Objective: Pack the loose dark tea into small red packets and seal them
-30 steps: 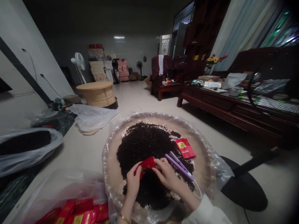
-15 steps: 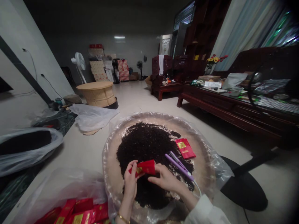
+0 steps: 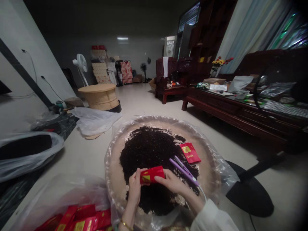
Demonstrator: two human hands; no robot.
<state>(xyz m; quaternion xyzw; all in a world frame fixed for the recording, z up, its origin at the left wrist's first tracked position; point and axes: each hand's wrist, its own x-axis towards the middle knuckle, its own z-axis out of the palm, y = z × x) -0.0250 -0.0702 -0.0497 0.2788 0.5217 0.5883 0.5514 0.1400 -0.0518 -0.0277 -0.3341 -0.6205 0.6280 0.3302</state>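
Note:
Between my two hands is a small red packet [image 3: 152,174] with a gold label, held sideways over the heap. My left hand [image 3: 135,186] grips its left end. My right hand [image 3: 172,182] has its right end, thumb laid across the front. Below them a dark heap of loose, tea-like leaves [image 3: 149,147] fills much of a round, plastic-lined tray [image 3: 209,160]. To the right of my right hand lies a purple hair straightener [image 3: 184,171], its plates apart and a white cord trailing. Flat red packets [image 3: 190,153] rest beyond it on the tray.
At lower left a clear plastic bag [image 3: 69,186] holds several red packets [image 3: 83,221]. Another bag of dark leaves [image 3: 26,147] stands at far left. A black fan base [image 3: 250,192] is on the floor at right, near a long wooden table [image 3: 231,112].
The red packet has turned so its gold label faces me more and has shifted slightly right. My right thumb has come up onto its front.

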